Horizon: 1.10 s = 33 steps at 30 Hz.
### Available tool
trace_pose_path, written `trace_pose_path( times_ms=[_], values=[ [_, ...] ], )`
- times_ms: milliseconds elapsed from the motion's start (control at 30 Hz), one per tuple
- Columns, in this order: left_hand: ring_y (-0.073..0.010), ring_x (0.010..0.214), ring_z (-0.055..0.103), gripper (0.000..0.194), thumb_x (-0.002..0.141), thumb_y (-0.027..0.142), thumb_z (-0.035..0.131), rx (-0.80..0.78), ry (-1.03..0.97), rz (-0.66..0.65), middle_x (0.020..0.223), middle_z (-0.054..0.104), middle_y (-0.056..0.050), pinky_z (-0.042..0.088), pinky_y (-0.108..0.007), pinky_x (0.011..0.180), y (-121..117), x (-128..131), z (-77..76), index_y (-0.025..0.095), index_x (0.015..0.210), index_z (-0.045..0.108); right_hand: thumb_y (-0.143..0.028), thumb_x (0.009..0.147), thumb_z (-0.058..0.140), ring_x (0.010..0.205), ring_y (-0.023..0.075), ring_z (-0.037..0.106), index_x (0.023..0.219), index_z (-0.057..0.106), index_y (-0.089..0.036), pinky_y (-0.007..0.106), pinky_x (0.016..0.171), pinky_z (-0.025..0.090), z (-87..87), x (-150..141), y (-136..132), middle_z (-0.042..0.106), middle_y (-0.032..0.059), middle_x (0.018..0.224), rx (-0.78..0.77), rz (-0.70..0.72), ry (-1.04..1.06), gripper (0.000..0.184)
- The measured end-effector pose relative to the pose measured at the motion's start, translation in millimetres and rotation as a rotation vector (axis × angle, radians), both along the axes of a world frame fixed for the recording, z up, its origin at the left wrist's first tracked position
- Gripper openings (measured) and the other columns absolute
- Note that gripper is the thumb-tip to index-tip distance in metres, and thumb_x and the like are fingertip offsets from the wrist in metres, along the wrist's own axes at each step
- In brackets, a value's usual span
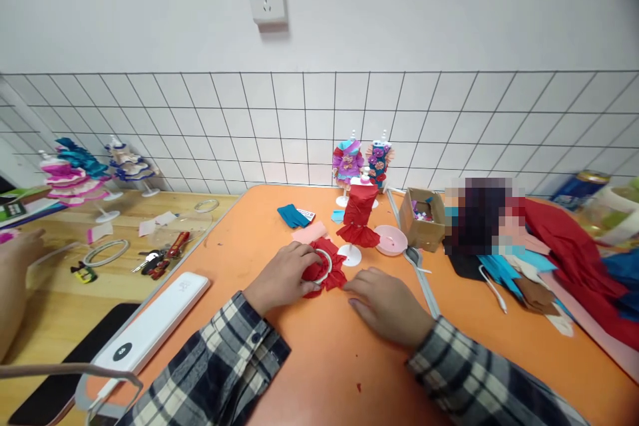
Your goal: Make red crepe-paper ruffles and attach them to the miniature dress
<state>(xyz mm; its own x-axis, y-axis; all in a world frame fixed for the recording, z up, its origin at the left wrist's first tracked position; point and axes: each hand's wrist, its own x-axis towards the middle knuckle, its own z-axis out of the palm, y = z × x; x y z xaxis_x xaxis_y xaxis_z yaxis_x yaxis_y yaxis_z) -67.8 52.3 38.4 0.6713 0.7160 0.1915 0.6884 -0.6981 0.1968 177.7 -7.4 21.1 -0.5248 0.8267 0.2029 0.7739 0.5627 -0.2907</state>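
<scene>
On the orange table lies a piece of red crepe paper (335, 274) with ragged edges, a white ring (327, 265) resting on top of it. My left hand (289, 276) comes from the left, its fingers bent over the ring and the paper, gripping both at their left side. My right hand (389, 306) rests on the table, fingertips at the paper's right edge and thumb apart from the fingers. Just behind stands a small white dress form in a red paper dress (359, 210), on a round white base (350, 255).
Two more dressed forms (348, 163) stand behind. Right of them are a pink dish (391, 240), a cardboard box (424, 229), grey scissors (422, 276) and heaped coloured paper (574, 246). A white power bank (154, 319) lies left; another person's hand (20, 266) is at the far left.
</scene>
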Motion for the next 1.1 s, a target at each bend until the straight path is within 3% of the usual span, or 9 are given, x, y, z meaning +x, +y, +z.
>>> trace_pose_path(
  times_ms=[100,200,333,433,633,800,900,967,1100],
  values=[
    [-0.0259,0.099,0.057,0.040,0.071,0.042,0.077,-0.026,0.039,0.007,0.103,0.066,-0.004,0.044,-0.036,0.082,0.5,-2.6,-5.3,0.023,0.104,0.063,-0.035,0.091,0.052,0.095,0.0229,0.057,0.103,0.063,-0.019,0.030,0.075,0.043,-12.1,-29.1,16.3,0.065,0.0081,0.097,0.069,-0.158,-0.014,0.022],
    [-0.0261,0.095,0.059,0.034,0.072,0.039,0.075,-0.021,0.079,0.008,0.098,0.067,-0.005,0.044,-0.035,0.080,2.3,-2.8,-12.8,0.023,0.100,0.064,-0.046,0.087,0.058,0.092,0.0237,0.057,0.095,0.062,-0.019,0.030,0.071,0.042,-20.8,-40.0,26.6,0.065,0.0077,0.094,0.059,-0.269,-0.052,0.028],
    [-0.0256,0.092,0.061,0.018,0.078,0.027,0.067,-0.006,0.094,0.011,0.094,0.068,-0.006,0.045,-0.035,0.080,6.2,-3.2,-20.6,0.022,0.095,0.065,-0.036,0.091,0.055,0.093,0.0220,0.058,0.091,0.067,-0.023,0.029,0.071,0.042,-26.0,-34.2,29.2,0.066,0.0039,0.093,0.039,-0.206,-0.073,0.018],
    [-0.0257,0.092,0.061,0.014,0.079,0.020,0.063,0.008,0.088,0.021,0.093,0.069,-0.007,0.045,-0.035,0.080,7.1,-2.1,-23.7,0.023,0.093,0.065,-0.036,0.093,0.052,0.091,0.0197,0.060,0.093,0.071,-0.027,0.028,0.071,0.043,-30.6,-22.9,30.3,0.068,0.0024,0.096,0.016,-0.206,-0.013,0.021],
    [-0.0262,0.091,0.062,0.010,0.085,0.027,0.059,0.045,0.089,0.069,0.090,0.070,-0.008,0.045,-0.036,0.079,9.5,1.4,-30.2,0.022,0.090,0.066,-0.032,0.093,0.054,0.092,0.0168,0.062,0.093,0.074,-0.025,0.027,0.076,0.045,-37.5,-6.9,34.1,0.069,0.0040,0.105,0.149,-0.214,0.177,0.021],
    [-0.0276,0.093,0.061,0.019,0.084,0.032,0.061,0.035,0.084,0.083,0.095,0.069,-0.008,0.046,-0.038,0.081,8.3,1.0,-25.7,0.023,0.100,0.066,-0.028,0.096,0.049,0.091,0.0159,0.061,0.097,0.072,-0.025,0.026,0.076,0.043,-33.0,12.1,22.0,0.069,0.0043,0.106,0.340,-0.005,0.133,0.024],
    [-0.0289,0.096,0.058,0.033,0.080,0.033,0.064,0.082,0.008,0.126,0.107,0.064,-0.010,0.046,-0.041,0.082,1.0,3.5,-14.6,0.022,0.112,0.062,-0.022,0.096,0.046,0.085,0.0159,0.058,0.101,0.071,-0.028,0.027,0.072,0.040,-32.2,25.3,12.9,0.070,0.0029,0.103,0.267,0.183,-0.080,0.026],
    [-0.0263,0.096,0.057,0.027,0.084,0.026,0.057,0.101,-0.072,0.069,0.107,0.062,-0.011,0.046,-0.039,0.083,-6.6,9.8,-9.2,0.020,0.110,0.062,-0.016,0.095,0.046,0.088,0.0170,0.057,0.107,0.069,-0.029,0.027,0.073,0.041,-33.0,31.8,9.0,0.070,0.0020,0.102,0.164,0.225,-0.157,0.029],
    [-0.0204,0.091,0.058,0.020,0.092,0.026,0.049,-0.020,-0.079,-0.248,0.098,0.064,-0.008,0.047,-0.033,0.081,-24.5,33.9,-16.0,0.019,0.099,0.066,-0.011,0.090,0.048,0.095,0.0186,0.055,0.113,0.068,-0.027,0.030,0.080,0.043,-31.6,39.4,6.5,0.069,0.0017,0.108,0.011,0.203,-0.152,0.035]
  ],
)
